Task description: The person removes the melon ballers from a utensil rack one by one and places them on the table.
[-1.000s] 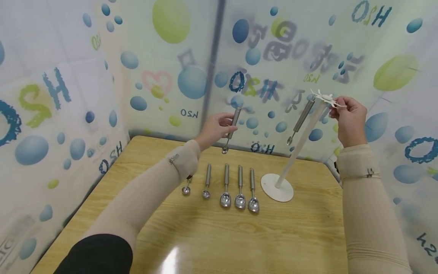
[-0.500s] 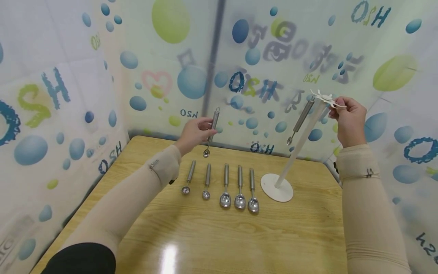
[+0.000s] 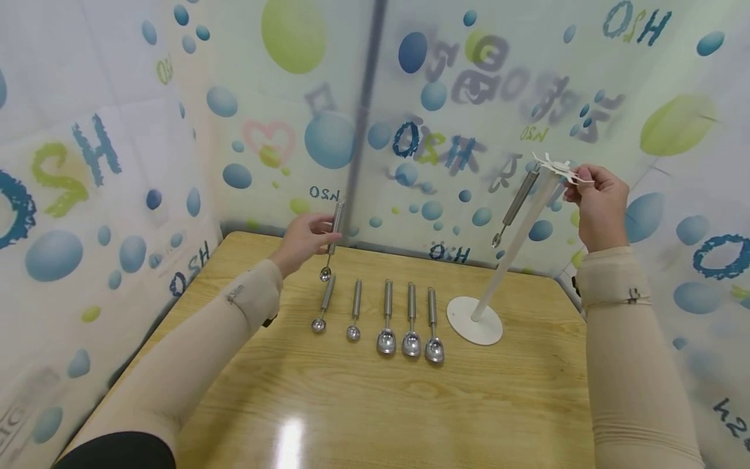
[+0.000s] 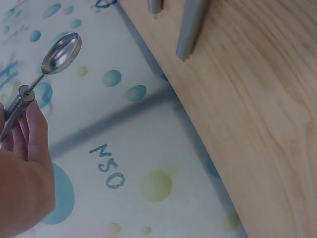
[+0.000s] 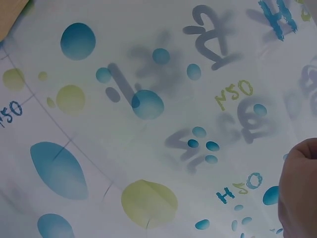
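Observation:
My left hand (image 3: 305, 242) grips the steel handle of a small scoop (image 3: 338, 218) near the table's back edge, bowl downward. In the left wrist view its shiny oval bowl (image 4: 62, 53) sticks out past my fingers. My right hand (image 3: 603, 205) pinches a prong of the white hooked top (image 3: 556, 167) of a stand; only part of that hand (image 5: 299, 191) shows in the right wrist view. From another prong hangs a second small scoop (image 3: 519, 200). A row of steel scoops lies on the table: two with small round bowls (image 3: 353, 333) at left, three with larger oval bowls (image 3: 411, 344).
The stand's tilted white pole (image 3: 498, 270) rises from a round base (image 3: 476, 332) right of the row. Bare wood of the table (image 3: 375, 410) lies in front. Patterned curtains (image 3: 281, 98) close in the back and sides, near the table's back edge.
My left hand has moved left and slightly down with the small scoop, which now hangs just above the leftmost scoop in the row. The right hand stays at the stand's top.

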`<state>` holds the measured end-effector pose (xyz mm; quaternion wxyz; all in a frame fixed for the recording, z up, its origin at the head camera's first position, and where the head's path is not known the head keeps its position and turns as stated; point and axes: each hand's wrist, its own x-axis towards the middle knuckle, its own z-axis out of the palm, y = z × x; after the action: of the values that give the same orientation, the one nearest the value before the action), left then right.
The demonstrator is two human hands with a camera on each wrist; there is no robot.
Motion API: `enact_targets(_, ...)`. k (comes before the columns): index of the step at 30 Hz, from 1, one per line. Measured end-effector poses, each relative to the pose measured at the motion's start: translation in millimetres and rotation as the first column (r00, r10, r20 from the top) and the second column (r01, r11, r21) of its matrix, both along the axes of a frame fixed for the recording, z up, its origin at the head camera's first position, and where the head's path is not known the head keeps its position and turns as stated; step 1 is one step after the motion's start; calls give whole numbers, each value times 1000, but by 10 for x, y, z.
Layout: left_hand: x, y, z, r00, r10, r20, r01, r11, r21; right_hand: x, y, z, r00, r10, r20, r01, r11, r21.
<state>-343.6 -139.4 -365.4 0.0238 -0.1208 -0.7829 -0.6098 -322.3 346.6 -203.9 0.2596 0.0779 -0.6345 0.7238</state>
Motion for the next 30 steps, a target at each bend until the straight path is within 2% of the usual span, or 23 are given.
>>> enact_targets(7, 27, -203, -182, 997, 26, 71, -25, 1000, -17, 0, -3, 17, 1000, 9, 1, -9, 1000, -8)
enact_targets(11, 60, -268, -288, 991, 51, 126, -44, 997, -57, 14, -8, 29, 1000, 6, 15, -6, 1000, -3)
enact_targets(16, 40, -336, -475, 974, 64, 217, -40, 993, -112, 20, -10, 36, 1000, -8, 25, 8, 1000, 23)
enact_targets(20, 46, -365, -593, 965, 72, 252, -33, 987, -155, 21, -6, 34, 1000, -10, 28, 9, 1000, 24)
enact_targets(25, 73, -365, -696, 949, 84, 305, -26, 981, -190, 25, -4, 31, 999, -11, 46, 11, 1000, 9)
enact_targets(30, 81, -345, -757, 927, 120, 355, -50, 978, -200, 34, -6, 34, 999, -16, 51, 15, 1000, 9)
